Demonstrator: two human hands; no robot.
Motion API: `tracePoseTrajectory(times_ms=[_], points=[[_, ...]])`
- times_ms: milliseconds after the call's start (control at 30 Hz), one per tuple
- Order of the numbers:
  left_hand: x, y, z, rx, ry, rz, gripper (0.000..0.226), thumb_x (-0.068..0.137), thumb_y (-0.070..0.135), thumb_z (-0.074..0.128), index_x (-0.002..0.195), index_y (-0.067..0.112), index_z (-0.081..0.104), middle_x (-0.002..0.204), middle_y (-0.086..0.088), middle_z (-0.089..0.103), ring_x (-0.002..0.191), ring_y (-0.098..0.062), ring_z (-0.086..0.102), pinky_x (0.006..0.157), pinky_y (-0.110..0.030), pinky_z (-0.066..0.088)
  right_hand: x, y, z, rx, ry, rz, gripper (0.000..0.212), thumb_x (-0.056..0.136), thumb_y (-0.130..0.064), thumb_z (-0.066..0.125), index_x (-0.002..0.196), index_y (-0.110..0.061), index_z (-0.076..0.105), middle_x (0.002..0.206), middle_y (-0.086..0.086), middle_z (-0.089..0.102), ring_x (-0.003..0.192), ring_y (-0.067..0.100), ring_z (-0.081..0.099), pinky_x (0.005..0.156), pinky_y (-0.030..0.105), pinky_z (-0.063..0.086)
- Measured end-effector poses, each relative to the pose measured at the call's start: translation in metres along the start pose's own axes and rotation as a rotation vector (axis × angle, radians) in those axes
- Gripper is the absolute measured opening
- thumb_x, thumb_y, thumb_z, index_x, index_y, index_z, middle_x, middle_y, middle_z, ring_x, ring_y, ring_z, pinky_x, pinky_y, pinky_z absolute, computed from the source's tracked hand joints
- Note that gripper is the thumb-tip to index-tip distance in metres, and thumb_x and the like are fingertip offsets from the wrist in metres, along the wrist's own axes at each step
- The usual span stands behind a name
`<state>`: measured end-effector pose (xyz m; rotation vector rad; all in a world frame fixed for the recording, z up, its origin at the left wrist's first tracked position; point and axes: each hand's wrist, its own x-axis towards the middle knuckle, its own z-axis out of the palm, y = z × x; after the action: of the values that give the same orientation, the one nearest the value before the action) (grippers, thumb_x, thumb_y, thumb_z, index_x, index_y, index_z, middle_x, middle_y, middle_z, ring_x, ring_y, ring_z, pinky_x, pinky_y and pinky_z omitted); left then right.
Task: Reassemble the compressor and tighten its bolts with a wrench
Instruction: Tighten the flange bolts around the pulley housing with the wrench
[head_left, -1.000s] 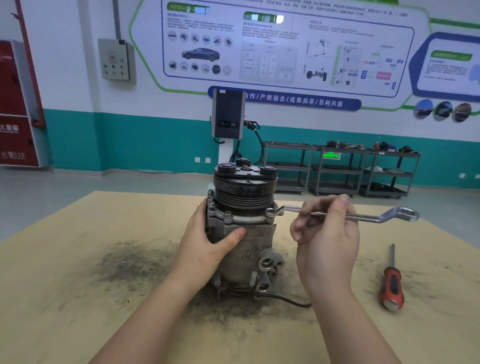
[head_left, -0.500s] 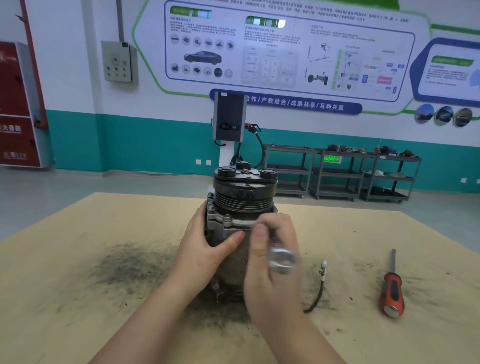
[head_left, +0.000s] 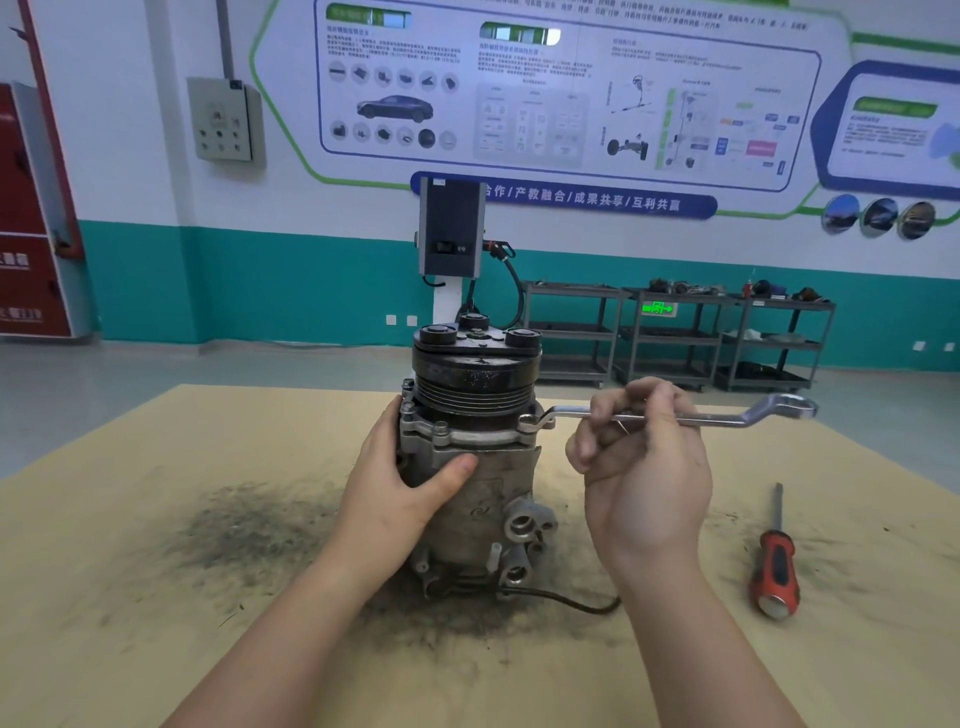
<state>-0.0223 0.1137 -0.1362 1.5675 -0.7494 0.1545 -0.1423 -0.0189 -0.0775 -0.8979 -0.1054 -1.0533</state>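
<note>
Compressor (head_left: 470, 467) upright at table centre, body wrapped by left hand (head_left: 410, 483) | wrench (head_left: 675, 415) pinched mid-shaft by curled right hand (head_left: 639, 467), ring seated on right flange bolt (head_left: 535, 420) | ring to be kept square, body braced, grip shifted outward for leverage.

Screwdriver (head_left: 775, 564) lies, probably clear, right of compressor (head_left: 470, 467).
</note>
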Motion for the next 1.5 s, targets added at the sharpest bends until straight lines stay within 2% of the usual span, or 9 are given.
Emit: tracePoseTrajectory(times_ms=[233, 367, 467, 567, 667, 733, 867, 1133, 1500], points=[[0.000, 0.002, 0.000, -0.003, -0.008, -0.004, 0.092, 0.060, 0.074, 0.070, 0.140, 0.035, 0.044, 0.134, 0.015, 0.058, 0.122, -0.006, 0.056, 0.105, -0.044, 0.048, 0.012, 0.007, -0.008, 0.149, 0.112, 0.189, 0.027, 0.106, -0.021, 0.029, 0.084, -0.013, 0.043, 0.059, 0.001, 0.046, 0.041, 0.014, 0.035, 0.040, 0.022, 0.031], [0.000, 0.001, 0.000, -0.011, 0.005, 0.001, 0.085, 0.063, 0.067, 0.072, 0.137, 0.034, 0.046, 0.131, 0.016, 0.060, 0.120, -0.004, 0.057, 0.104, -0.043, 0.048, -0.007, 0.013, 0.001, -0.142, 0.105, -0.150, 0.024, 0.105, -0.024, 0.033, 0.085, -0.025, 0.046, 0.062, -0.002, 0.054, 0.044, 0.015, 0.041, 0.044, 0.024, 0.032], [0.001, 0.000, 0.002, -0.020, 0.019, 0.003, 0.083, 0.063, 0.063, 0.073, 0.136, 0.033, 0.048, 0.129, 0.014, 0.062, 0.118, -0.004, 0.059, 0.103, -0.043, 0.049, -0.036, 0.027, 0.014, -0.469, -0.085, -0.486, 0.018, 0.100, -0.036, 0.038, 0.085, -0.040, 0.048, 0.075, -0.010, 0.055, 0.060, 0.014, 0.050, 0.056, 0.020, 0.041], [0.002, -0.001, 0.002, -0.022, 0.007, 0.010, 0.081, 0.065, 0.061, 0.076, 0.135, 0.033, 0.049, 0.128, 0.011, 0.063, 0.117, -0.008, 0.061, 0.101, -0.044, 0.050, -0.047, 0.035, 0.019, -0.612, -0.325, -0.526, 0.016, 0.100, -0.047, 0.037, 0.093, -0.038, 0.048, 0.085, -0.017, 0.052, 0.075, 0.002, 0.052, 0.066, 0.012, 0.041], [0.002, -0.001, 0.001, -0.017, 0.007, 0.017, 0.083, 0.063, 0.064, 0.073, 0.137, 0.035, 0.047, 0.129, 0.014, 0.062, 0.117, -0.005, 0.059, 0.101, -0.041, 0.050, -0.035, 0.021, 0.018, -0.571, -0.306, -0.594, 0.013, 0.100, -0.033, 0.039, 0.091, -0.030, 0.047, 0.081, -0.017, 0.051, 0.073, -0.001, 0.051, 0.066, 0.011, 0.041], [0.001, 0.000, 0.001, -0.005, 0.006, 0.016, 0.084, 0.063, 0.066, 0.071, 0.137, 0.037, 0.046, 0.129, 0.018, 0.060, 0.117, 0.001, 0.058, 0.101, -0.035, 0.050, -0.027, 0.011, 0.015, -0.426, -0.182, -0.527, 0.018, 0.100, -0.026, 0.036, 0.087, -0.031, 0.048, 0.075, -0.011, 0.054, 0.065, 0.005, 0.049, 0.062, 0.016, 0.041], [0.001, -0.001, 0.000, 0.006, 0.005, 0.015, 0.082, 0.063, 0.068, 0.070, 0.136, 0.040, 0.045, 0.128, 0.022, 0.060, 0.114, 0.006, 0.057, 0.098, -0.026, 0.049, -0.009, 0.001, 0.006, -0.137, 0.038, -0.160, 0.026, 0.105, -0.023, 0.032, 0.083, -0.016, 0.045, 0.062, -0.004, 0.054, 0.053, 0.013, 0.045, 0.055, 0.024, 0.038], [0.000, 0.000, 0.000, -0.016, 0.003, 0.013, 0.081, 0.064, 0.067, 0.071, 0.135, 0.036, 0.047, 0.129, 0.018, 0.061, 0.118, -0.001, 0.058, 0.103, -0.037, 0.049, 0.019, -0.002, -0.010, 0.195, 0.035, 0.275, 0.028, 0.104, -0.019, 0.033, 0.079, -0.014, 0.045, 0.057, -0.002, 0.043, 0.045, 0.013, 0.034, 0.049, 0.025, 0.030], [-0.001, 0.003, 0.000, -0.008, 0.004, 0.007, 0.082, 0.063, 0.067, 0.071, 0.136, 0.039, 0.045, 0.129, 0.020, 0.059, 0.117, 0.002, 0.057, 0.103, -0.037, 0.049, 0.017, 0.005, -0.011, 0.155, -0.011, 0.198, 0.023, 0.103, -0.015, 0.031, 0.090, -0.013, 0.050, 0.059, -0.003, 0.043, 0.044, 0.012, 0.033, 0.044, 0.022, 0.033]])
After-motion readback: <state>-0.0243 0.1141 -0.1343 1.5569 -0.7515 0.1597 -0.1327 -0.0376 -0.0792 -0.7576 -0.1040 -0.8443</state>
